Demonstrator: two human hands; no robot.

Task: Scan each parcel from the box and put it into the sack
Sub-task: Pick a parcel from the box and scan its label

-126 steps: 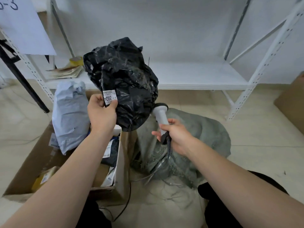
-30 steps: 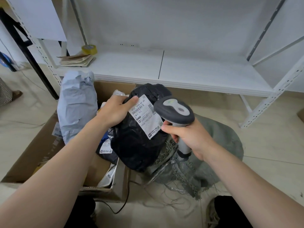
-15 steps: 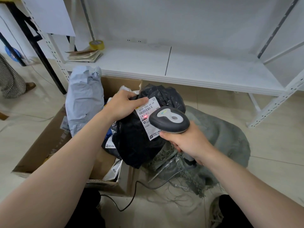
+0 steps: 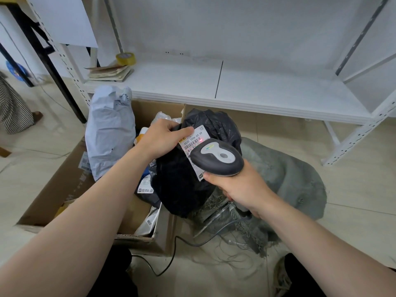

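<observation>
My left hand (image 4: pixel 161 139) grips the top of a black plastic parcel (image 4: pixel 182 185) beside its white shipping label (image 4: pixel 194 139). The parcel hangs between the cardboard box (image 4: pixel 53 189) and the grey woven sack (image 4: pixel 285 179). My right hand (image 4: pixel 242 189) holds a grey barcode scanner (image 4: pixel 216 156) right over the label, and a red dot of light shows on the barcode. A tall pale blue parcel (image 4: pixel 109 131) stands upright in the box among several other parcels.
A white metal shelf (image 4: pixel 235 88) runs behind the box and sack, with a roll of yellow tape (image 4: pixel 126 58) and a stack of papers (image 4: pixel 109 72) on it. The scanner's cable (image 4: pixel 171 260) trails over the tiled floor. A person's striped clothing (image 4: pixel 12 108) shows at the far left.
The black parcel came down from held high to just above the box edge, label turned up. The scanner moved over the label and its red light now falls on the barcode.
</observation>
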